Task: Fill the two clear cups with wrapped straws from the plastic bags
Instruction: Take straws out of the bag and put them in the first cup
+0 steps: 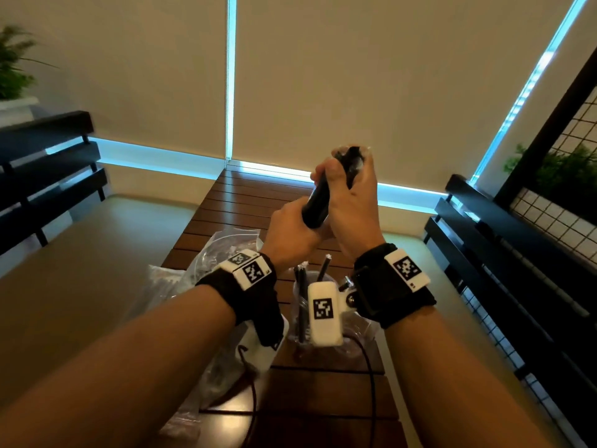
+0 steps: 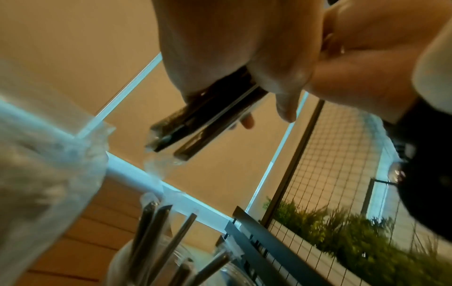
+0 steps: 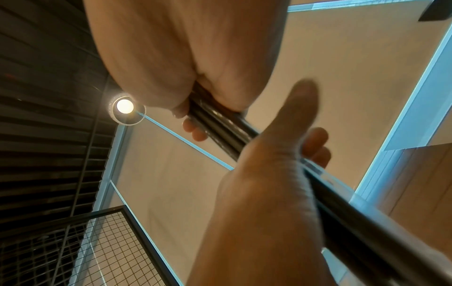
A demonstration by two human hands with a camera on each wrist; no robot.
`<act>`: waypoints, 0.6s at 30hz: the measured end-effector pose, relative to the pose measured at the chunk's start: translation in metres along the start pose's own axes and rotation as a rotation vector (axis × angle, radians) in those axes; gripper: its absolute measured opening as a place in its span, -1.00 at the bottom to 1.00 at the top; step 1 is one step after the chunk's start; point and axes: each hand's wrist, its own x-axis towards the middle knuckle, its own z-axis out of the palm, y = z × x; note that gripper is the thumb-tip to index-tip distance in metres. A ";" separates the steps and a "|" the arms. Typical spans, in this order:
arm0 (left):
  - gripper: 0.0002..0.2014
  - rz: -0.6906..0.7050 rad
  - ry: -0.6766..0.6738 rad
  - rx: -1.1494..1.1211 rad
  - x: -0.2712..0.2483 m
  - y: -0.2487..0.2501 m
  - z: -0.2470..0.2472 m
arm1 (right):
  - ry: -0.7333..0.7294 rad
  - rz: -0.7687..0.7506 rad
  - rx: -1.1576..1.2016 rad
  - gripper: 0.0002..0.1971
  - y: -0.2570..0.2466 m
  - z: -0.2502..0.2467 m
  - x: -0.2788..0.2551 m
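Observation:
Both hands hold one bundle of black wrapped straws [image 1: 318,203] raised above the table. My left hand [image 1: 295,229] grips its lower end, and my right hand [image 1: 347,181] wraps the upper end, where clear wrapper shows. From the left wrist, the straw ends [image 2: 171,139] stick out below my left hand [image 2: 220,48]. From the right wrist, the straws [image 3: 220,127] run between my right hand [image 3: 171,58] and my left hand [image 3: 269,183]. Below my wrists stands a clear cup [image 1: 300,305] with several straws [image 2: 156,228] upright in it, partly hidden by the wrist camera. Only this one cup is visible.
Crumpled clear plastic bags [image 1: 213,253] lie left of the cup on the slatted wooden table [image 1: 245,195]; one bag [image 2: 49,164] fills the left of the left wrist view. Dark benches [image 1: 504,240] flank the table. A wire grid with plants [image 1: 562,176] stands at right.

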 end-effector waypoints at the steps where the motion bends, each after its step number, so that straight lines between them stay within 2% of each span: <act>1: -0.79 -0.001 0.001 -0.001 0.002 -0.002 0.002 | -0.025 0.004 -0.009 -0.90 0.002 -0.003 -0.003; 3: -0.72 0.030 0.002 0.040 0.003 -0.007 0.004 | -0.059 0.040 -0.045 -0.81 0.004 -0.012 -0.006; 5: -0.64 0.040 0.015 0.077 0.003 -0.015 0.007 | -0.037 0.038 -0.085 -0.62 -0.002 -0.024 -0.003; 8: -0.76 0.062 -0.006 0.137 0.001 -0.021 0.008 | 0.100 -0.085 -0.184 -0.49 -0.019 -0.039 0.009; 10: -0.86 0.067 -0.043 0.147 0.001 -0.022 0.010 | 0.043 -0.125 -0.333 -0.51 -0.021 -0.036 0.015; 12: -0.76 0.074 -0.032 0.104 0.000 -0.023 0.011 | -0.087 -0.070 -0.462 -0.51 -0.015 -0.026 0.011; 14: -0.66 0.058 -0.004 0.054 0.000 -0.025 0.014 | -0.107 -0.038 -0.397 -0.55 -0.004 -0.025 0.003; 17: -0.70 0.030 0.006 -0.022 -0.001 -0.023 0.015 | -0.054 0.062 -0.068 -0.52 0.012 -0.039 -0.007; 18: -0.71 0.036 -0.018 -0.012 0.000 -0.022 0.016 | -0.064 0.107 -0.036 -0.54 0.017 -0.040 -0.011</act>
